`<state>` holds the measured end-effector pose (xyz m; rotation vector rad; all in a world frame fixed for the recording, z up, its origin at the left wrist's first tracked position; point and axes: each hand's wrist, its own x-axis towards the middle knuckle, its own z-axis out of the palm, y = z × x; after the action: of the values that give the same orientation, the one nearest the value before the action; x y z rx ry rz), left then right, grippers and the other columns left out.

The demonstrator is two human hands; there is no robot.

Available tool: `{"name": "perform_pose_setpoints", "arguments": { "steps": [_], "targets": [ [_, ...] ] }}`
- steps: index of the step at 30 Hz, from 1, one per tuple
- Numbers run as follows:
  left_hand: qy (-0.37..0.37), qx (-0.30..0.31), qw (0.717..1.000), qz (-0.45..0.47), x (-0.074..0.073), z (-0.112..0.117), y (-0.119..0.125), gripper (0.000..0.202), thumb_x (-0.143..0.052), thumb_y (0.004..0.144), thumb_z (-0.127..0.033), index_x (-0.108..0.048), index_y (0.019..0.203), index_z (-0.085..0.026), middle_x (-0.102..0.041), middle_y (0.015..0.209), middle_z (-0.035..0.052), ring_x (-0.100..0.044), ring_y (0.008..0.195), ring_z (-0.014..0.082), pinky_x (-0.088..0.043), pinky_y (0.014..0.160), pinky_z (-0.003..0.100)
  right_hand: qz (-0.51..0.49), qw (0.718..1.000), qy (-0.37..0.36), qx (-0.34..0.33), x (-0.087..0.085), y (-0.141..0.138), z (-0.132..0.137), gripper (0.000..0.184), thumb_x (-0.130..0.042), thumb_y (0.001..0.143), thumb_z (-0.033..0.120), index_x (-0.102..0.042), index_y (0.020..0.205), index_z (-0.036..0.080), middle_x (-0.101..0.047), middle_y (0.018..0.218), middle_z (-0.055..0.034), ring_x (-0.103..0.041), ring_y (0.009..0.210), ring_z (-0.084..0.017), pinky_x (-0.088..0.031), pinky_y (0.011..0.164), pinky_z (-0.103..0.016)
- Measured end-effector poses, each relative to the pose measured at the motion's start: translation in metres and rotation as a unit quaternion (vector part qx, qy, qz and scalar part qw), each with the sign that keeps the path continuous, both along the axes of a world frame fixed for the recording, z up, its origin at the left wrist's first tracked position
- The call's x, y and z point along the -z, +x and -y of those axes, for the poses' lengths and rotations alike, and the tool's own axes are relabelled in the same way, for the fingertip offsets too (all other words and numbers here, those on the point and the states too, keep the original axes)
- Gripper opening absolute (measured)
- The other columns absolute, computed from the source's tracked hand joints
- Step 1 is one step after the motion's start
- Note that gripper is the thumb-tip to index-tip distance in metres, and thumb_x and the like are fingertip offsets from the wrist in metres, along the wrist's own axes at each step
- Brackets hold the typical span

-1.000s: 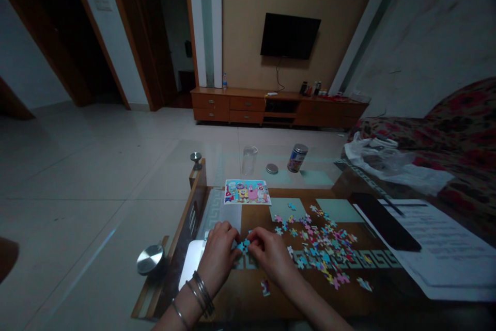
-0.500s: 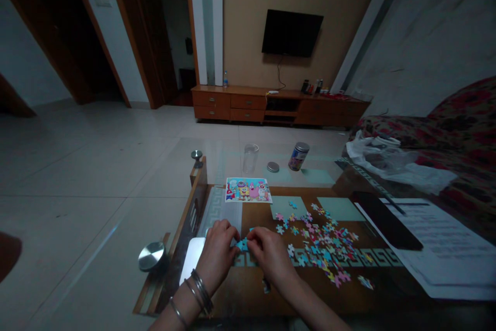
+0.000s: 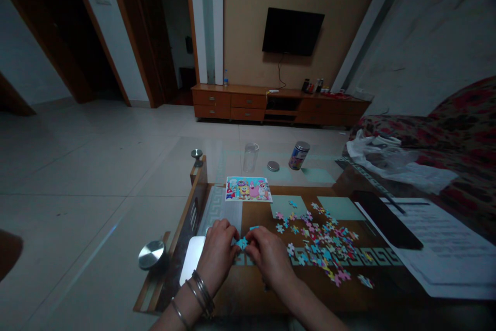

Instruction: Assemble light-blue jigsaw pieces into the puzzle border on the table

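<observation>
Left hand [image 3: 217,251] and right hand [image 3: 269,258] are together, both gripping blue cardboard jigsaw pieces [image 3: 242,243] over a glass-topped wooden table [image 3: 196,191], just beside scattered multicoloured jigsaw pieces [image 3: 320,243].

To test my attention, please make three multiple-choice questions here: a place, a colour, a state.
1. Where is the cartoon picture card?
A) on the sofa
B) on the glass tabletop
C) on the wooden cabinet

2. What colour is the puzzle piece between the left hand and right hand?
A) blue
B) red
C) yellow

3. What state is the wall television screen in?
A) bright with picture
B) dark
C) covered by cloth

Answers: 1 B, beyond the hands. 2 A, it shows blue. 3 B, no image shows.
</observation>
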<state>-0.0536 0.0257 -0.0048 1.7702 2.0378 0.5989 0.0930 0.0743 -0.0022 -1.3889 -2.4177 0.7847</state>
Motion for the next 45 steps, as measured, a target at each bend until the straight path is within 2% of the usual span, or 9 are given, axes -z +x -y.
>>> {"name": "perform_pose_setpoints", "arguments": {
  "steps": [11,14,24,31,35,41,45],
  "targets": [
    [-0.005,-0.007,1.000,-0.010,0.004,-0.001,0.001,0.015,-0.066,0.073,-0.008,-0.063,0.084,-0.019,-0.060,0.095,0.0035,-0.051,0.098,0.0232,-0.037,0.083,0.032,0.049,0.998,-0.016,0.019,-0.009,-0.006,-0.003,0.014,-0.063,0.073,0.011,-0.068,0.083,0.020,-0.070,0.082,-0.0038,-0.064,0.076,-0.020,-0.036,0.063,-0.025],
    [-0.004,-0.008,1.000,-0.010,0.004,-0.001,0.001,0.016,-0.066,0.073,-0.008,-0.063,0.084,-0.019,-0.060,0.095,0.0034,-0.051,0.098,0.0231,-0.037,0.083,0.032,0.043,0.999,-0.021,0.015,-0.008,-0.006,-0.005,0.014,-0.063,0.072,0.011,-0.069,0.080,0.020,-0.070,0.080,-0.0032,-0.064,0.076,-0.020,-0.036,0.063,-0.025],
    [-0.007,-0.013,1.000,-0.004,0.000,0.000,0.003,0.016,-0.067,0.072,-0.007,-0.062,0.083,-0.018,-0.061,0.094,0.0041,-0.052,0.098,0.0228,-0.038,0.083,0.032,0.029,0.999,0.003,0.017,-0.003,-0.005,0.003,0.014,-0.061,0.077,0.011,-0.066,0.089,0.018,-0.069,0.088,-0.0053,-0.063,0.080,-0.019,-0.038,0.068,-0.025],
    [-0.007,-0.007,1.000,-0.002,0.001,0.000,0.001,0.016,-0.067,0.073,-0.008,-0.062,0.083,-0.019,-0.060,0.095,0.0037,-0.052,0.099,0.0229,-0.038,0.084,0.033,-0.036,0.999,-0.020,-0.015,-0.002,0.003,-0.007,0.020,-0.056,0.078,0.009,-0.071,0.089,0.017,-0.072,0.088,-0.0062,-0.064,0.084,-0.020,-0.042,0.073,-0.025],
    [-0.009,0.000,1.000,-0.001,0.003,0.000,-0.001,0.017,-0.066,0.074,-0.009,-0.062,0.086,-0.019,-0.059,0.096,0.0031,-0.051,0.099,0.0224,-0.039,0.084,0.032,-0.080,0.996,-0.026,-0.006,-0.002,0.012,-0.017,0.024,-0.054,0.077,0.008,-0.071,0.093,0.015,-0.072,0.090,-0.0076,-0.065,0.085,-0.020,-0.044,0.076,-0.026],
    [-0.013,0.001,1.000,-0.001,0.002,0.001,-0.001,0.019,-0.064,0.074,-0.007,-0.061,0.089,-0.019,-0.059,0.096,0.0026,-0.050,0.099,0.0212,-0.038,0.084,0.031,-0.074,0.997,-0.017,-0.014,0.000,0.013,-0.019,0.022,-0.056,0.076,0.007,-0.072,0.089,0.015,-0.071,0.088,-0.0070,-0.063,0.083,-0.019,-0.044,0.076,-0.025],
    [-0.011,-0.002,1.000,-0.005,0.002,0.001,0.000,0.018,-0.064,0.074,-0.008,-0.062,0.087,-0.020,-0.058,0.096,0.0025,-0.050,0.099,0.0214,-0.038,0.084,0.031,-0.038,0.998,-0.002,-0.052,-0.004,0.006,-0.010,0.026,-0.058,0.078,0.009,-0.071,0.098,0.019,-0.068,0.092,-0.0052,-0.062,0.087,-0.019,-0.043,0.076,-0.025]
  ]
}}
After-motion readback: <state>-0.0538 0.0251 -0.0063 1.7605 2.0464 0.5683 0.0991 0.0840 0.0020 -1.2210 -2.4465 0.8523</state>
